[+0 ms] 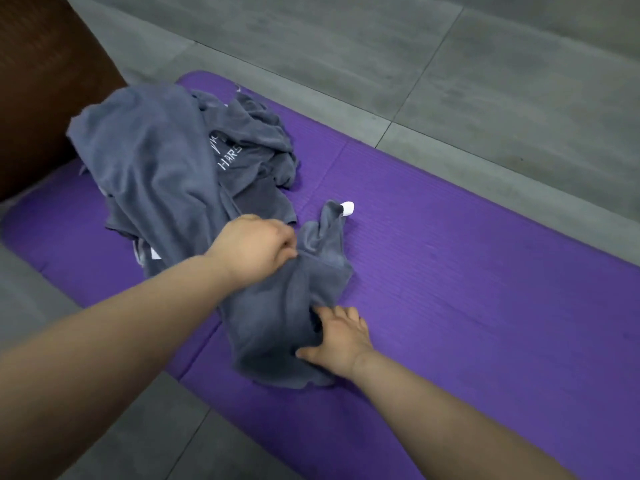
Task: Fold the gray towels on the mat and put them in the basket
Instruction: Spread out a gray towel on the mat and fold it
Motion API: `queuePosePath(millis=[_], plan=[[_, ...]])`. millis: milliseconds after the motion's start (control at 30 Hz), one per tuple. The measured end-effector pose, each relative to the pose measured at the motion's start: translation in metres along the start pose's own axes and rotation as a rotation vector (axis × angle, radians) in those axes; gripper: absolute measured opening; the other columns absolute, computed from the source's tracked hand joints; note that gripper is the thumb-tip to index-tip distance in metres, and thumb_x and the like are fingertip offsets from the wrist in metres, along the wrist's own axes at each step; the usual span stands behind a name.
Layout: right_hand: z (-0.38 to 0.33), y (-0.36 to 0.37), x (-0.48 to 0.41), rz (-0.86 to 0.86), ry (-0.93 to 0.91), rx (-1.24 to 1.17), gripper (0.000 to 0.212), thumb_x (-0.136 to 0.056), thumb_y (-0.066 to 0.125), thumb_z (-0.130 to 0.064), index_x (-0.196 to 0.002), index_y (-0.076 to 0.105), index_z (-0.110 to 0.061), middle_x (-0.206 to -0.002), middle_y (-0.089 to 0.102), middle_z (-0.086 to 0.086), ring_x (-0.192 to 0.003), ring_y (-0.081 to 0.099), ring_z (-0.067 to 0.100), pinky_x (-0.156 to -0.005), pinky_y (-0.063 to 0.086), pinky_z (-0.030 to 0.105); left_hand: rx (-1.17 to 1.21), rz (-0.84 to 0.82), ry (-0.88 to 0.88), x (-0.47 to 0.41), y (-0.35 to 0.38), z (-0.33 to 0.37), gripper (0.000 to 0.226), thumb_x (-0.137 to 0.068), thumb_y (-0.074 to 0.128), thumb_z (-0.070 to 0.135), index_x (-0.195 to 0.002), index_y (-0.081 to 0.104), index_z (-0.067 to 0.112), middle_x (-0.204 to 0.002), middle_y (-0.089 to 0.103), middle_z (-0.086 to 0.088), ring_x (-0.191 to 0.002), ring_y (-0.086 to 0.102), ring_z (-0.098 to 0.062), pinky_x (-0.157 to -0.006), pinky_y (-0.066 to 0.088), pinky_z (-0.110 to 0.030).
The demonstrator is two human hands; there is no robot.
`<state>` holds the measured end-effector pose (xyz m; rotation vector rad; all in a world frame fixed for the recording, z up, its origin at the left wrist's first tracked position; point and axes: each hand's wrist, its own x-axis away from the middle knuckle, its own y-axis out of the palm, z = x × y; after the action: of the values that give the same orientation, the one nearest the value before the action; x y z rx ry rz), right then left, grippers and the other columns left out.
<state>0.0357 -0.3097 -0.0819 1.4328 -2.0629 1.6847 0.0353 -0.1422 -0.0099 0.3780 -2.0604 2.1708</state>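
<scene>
Purple mat (450, 271): both hands' fingertips hidden in gray towel (277, 323).

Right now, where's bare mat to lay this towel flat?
Bare purple mat runs right of both hands, bordered by the grey floor tiles. The mat's left end is crowded by the towel pile; a narrow strip shows beside the brown furniture.

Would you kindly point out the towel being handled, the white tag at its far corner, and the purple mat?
Gray towel (277, 327): head view, on the bunched cloth between the hands.
White tag (347, 208): head view, on the tag's middle.
Purple mat (467, 271): head view, on a bare stretch right of the towel.
</scene>
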Motion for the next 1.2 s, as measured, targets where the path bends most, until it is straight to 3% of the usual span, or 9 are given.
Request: queuePosePath(millis=[100,167,333,433,600,800,967,1100,1200], plan=[[-0.007,-0.004,-0.007,0.026,-0.064,0.026,0.046,-0.085,0.053,-0.041,-0.121,0.053,-0.012,-0.133,0.046,0.009,-0.127,0.033,0.028,-0.102,0.029,0.031,0.296,0.346,0.091,0.021,-0.007,0.010,0.041,-0.079,0.037,0.044,-0.082,0.063,0.013,-0.083,0.069,-0.006,-0.077,0.067,-0.027,-0.067,0.047,-0.030],[-0.009,-0.010,-0.012,0.128,-0.129,-0.234,0.035,-0.088,0.045,-0.029,-0.105,0.061,-0.002,-0.115,0.060,0.014,-0.114,0.050,0.026,-0.091,0.038,0.030,0.320,0.430,0.179,0.031,-0.011,0.012,0.033,-0.077,0.039,0.039,-0.074,0.060,0.014,-0.071,0.066,-0.004,-0.062,0.066,-0.024,-0.060,0.041,-0.027],[0.020,-0.069,0.006,0.312,0.032,-0.926,0.029,-0.092,0.041,-0.001,-0.070,0.051,-0.018,-0.067,0.050,-0.002,-0.064,0.047,0.008,-0.054,0.037,0.013,0.328,0.249,0.079,0.053,-0.018,-0.010,0.064,-0.065,0.024,0.063,-0.092,0.059,0.018,-0.093,0.068,-0.002,-0.087,0.065,-0.023,-0.067,0.039,-0.024],[0.052,-0.105,0.043,0.257,-0.038,-0.766,0.031,-0.090,0.049,-0.005,-0.062,0.050,-0.018,-0.058,0.046,-0.003,-0.040,0.041,-0.003,-0.043,0.031,0.011,0.034,-0.048,0.028,0.055,-0.024,-0.019,0.062,-0.077,0.035,0.067,-0.117,0.051,0.022,-0.115,0.063,-0.001,-0.108,0.057,-0.021,-0.079,0.042,-0.028],[0.082,-0.142,0.105,0.315,-0.048,-0.519,0.031,-0.085,0.059,-0.005,-0.059,0.059,-0.023,-0.043,0.054,-0.014,-0.047,0.047,-0.005,-0.051,0.036,0.007,-0.204,-0.093,0.061,0.031,-0.057,0.003,0.031,-0.090,0.046,0.042,-0.102,0.057,0.015,-0.112,0.063,-0.006,-0.110,0.054,-0.023,-0.084,0.037,-0.029],[0.123,-0.191,0.163,0.458,0.096,-0.410,0.031,-0.083,0.064,-0.008,-0.056,0.060,-0.024,-0.045,0.059,-0.012,-0.041,0.047,-0.012,-0.048,0.037,0.005,-0.417,-0.062,-0.021,0.003,-0.098,-0.004,0.038,-0.092,0.040,0.042,-0.115,0.059,0.019,-0.120,0.062,-0.006,-0.116,0.052,-0.023,-0.095,0.033,-0.026],[0.156,-0.256,0.222,0.737,0.237,-0.278,0.012,-0.086,0.059,-0.005,-0.076,0.066,-0.005,-0.054,0.060,0.000,-0.040,0.044,-0.018,-0.051,0.035,0.000,-0.244,0.276,0.018,-0.024,-0.185,0.049,0.034,-0.092,0.043,0.035,-0.114,0.060,0.014,-0.117,0.062,-0.019,-0.109,0.056,-0.036,-0.087,0.041,-0.034],[0.179,-0.304,0.290,0.994,0.348,-0.210,0.012,-0.087,0.059,-0.012,-0.086,0.066,-0.002,-0.084,0.065,0.013,-0.052,0.048,-0.011,-0.051,0.033,-0.001,-0.100,0.503,0.113,-0.041,-0.273,0.114,0.032,-0.091,0.047,0.031,-0.113,0.062,0.014,-0.113,0.062,-0.025,-0.106,0.056,-0.041,-0.084,0.043,-0.039],[0.203,-0.319,0.337,1.192,0.467,-0.180,0.046,-0.072,0.057,-0.046,-0.093,0.067,-0.006,-0.096,0.068,0.024,-0.077,0.062,0.009,-0.059,0.037,0.000,0.000,0.637,0.262,-0.041,-0.306,0.167,0.043,-0.086,0.042,0.039,-0.109,0.064,0.010,-0.110,0.063,-0.026,-0.103,0.056,-0.042,-0.082,0.041,-0.039]])
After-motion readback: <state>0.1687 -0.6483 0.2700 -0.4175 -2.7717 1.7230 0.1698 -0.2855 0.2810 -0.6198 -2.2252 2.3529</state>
